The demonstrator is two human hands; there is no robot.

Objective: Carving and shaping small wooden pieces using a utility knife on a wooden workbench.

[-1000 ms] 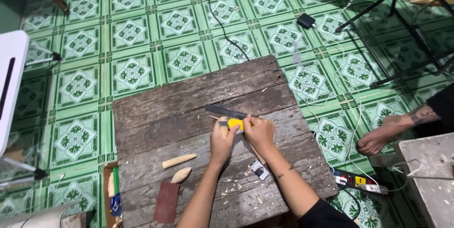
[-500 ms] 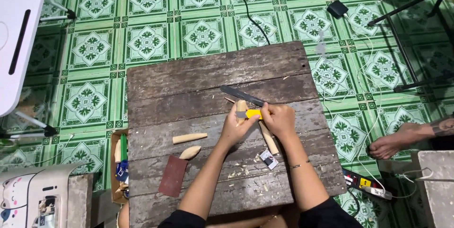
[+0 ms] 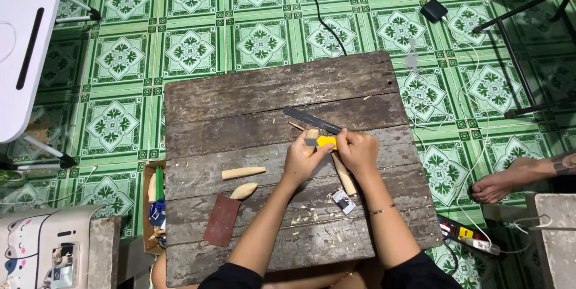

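Hands meet mid-tabletop (image 3: 252, 94): the left hand (image 3: 302, 160) has its grip closed round a small wood piece (image 3: 311, 137), the right hand (image 3: 359, 152) clamped on a yellow utility knife (image 3: 324, 141). Just beyond lies a dark file (image 3: 312, 120); two carved pieces (image 3: 243, 173) and sandpaper (image 3: 222, 220) sit to the left.

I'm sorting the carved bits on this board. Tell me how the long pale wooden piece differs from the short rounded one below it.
The long wooden piece is slim and stick-like; the short rounded piece is stubbier, oval. The long piece lies nearly level across the wooden board; the short piece tilts, its left end beside the brown sandpaper sheet. Both are pale bare wood, lying loose, left of the hands.
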